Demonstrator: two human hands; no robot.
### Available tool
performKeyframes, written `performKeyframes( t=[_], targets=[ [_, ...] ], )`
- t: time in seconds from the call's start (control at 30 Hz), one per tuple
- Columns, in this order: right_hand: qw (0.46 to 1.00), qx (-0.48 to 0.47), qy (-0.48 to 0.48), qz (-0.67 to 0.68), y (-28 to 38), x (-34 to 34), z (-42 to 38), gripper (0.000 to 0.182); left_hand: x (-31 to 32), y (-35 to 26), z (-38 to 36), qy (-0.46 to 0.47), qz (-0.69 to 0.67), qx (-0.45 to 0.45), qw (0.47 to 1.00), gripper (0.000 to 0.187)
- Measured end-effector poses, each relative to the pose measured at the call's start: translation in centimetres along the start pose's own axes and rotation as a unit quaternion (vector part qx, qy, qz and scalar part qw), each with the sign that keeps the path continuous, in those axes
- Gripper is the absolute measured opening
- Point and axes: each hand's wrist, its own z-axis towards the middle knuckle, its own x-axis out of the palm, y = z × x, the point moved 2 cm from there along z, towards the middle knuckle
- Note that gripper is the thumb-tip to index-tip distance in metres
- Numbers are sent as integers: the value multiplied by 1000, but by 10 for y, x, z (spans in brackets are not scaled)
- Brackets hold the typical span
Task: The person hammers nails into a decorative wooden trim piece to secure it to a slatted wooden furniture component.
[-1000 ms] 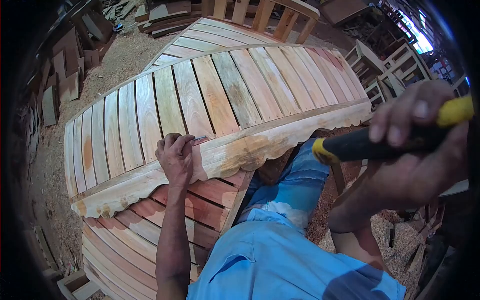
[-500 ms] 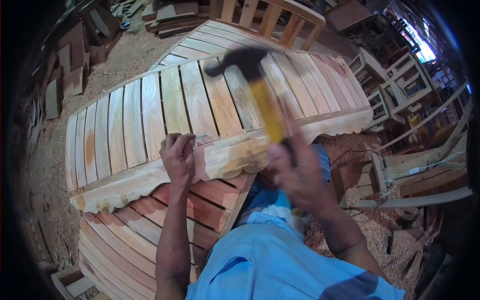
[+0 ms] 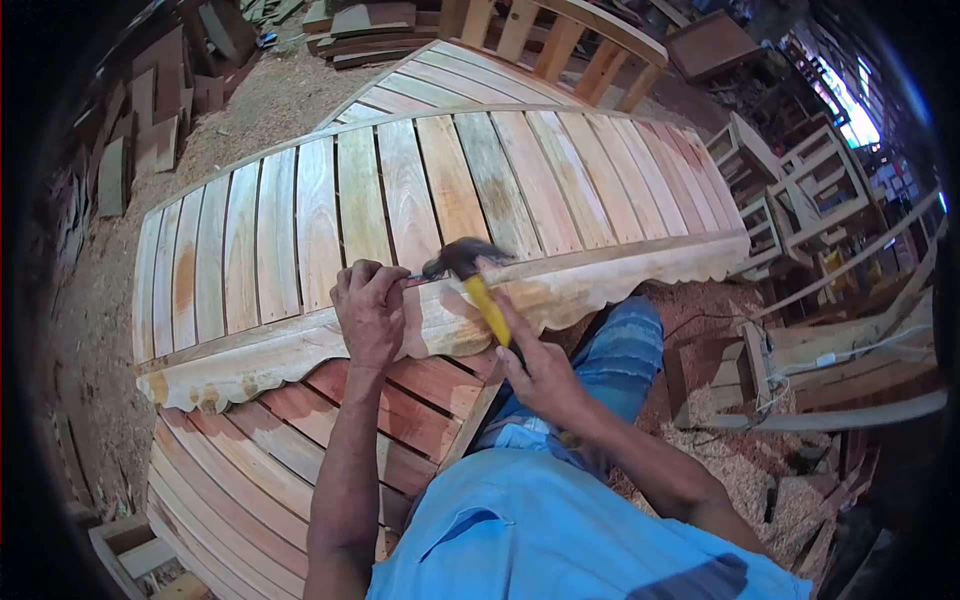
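Note:
My left hand (image 3: pixel 370 305) is closed at the near edge of a slatted wooden panel (image 3: pixel 360 195), pinching a thin nail (image 3: pixel 414 279) that points to the right. Along that edge runs a pale board with a scalloped lower rim (image 3: pixel 280 350). My right hand (image 3: pixel 545 378) grips a claw hammer (image 3: pixel 486 306) by its yellow and black handle. The dark hammer head, slightly blurred, is right at the nail's far end, just right of my left fingertips.
Another slatted panel (image 3: pixel 240 455) lies beneath on the near left, with a further one (image 3: pixel 440 80) behind. Wooden frames and chairs (image 3: pixel 820 185) stand at the right. Stacked boards (image 3: pixel 365 25) and scraps lie at the back. Wood shavings (image 3: pixel 740 470) cover the ground.
The hammer has swung down from above the panel to the nail, with my right hand lowering. My left hand keeps its pinch at the edge.

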Motion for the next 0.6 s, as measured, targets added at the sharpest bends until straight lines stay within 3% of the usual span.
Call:
performKeyframes(
  t=[0.03,0.1,0.17,0.2,0.3,0.4,0.5,0.6],
  targets=[
    [1000,10,4,10,0,6,-1,63,-2,-1,0,-16,13,23,1000,13],
    [998,-33,-50,-7,7,-5,-4,61,2,3,12,-54,-11,-15,998,14],
    [996,28,-76,27,44,-45,-2,59,2,8,-2,-56,-29,-30,998,15],
    [992,37,-106,58,64,-70,7,48,2,6,2,-49,-26,-19,998,16],
    [932,-48,-309,183,136,-139,28,29,1,1,-1,-16,-2,3,1000,17],
    [886,-106,-420,164,165,-174,39,47,2,2,-1,-2,14,11,1000,18],
    [862,-200,-441,148,169,-172,47,51,2,3,-2,-4,10,17,1000,18],
    [938,-167,-297,70,102,-99,35,35,0,0,-2,-1,3,16,1000,18]
  ],
)
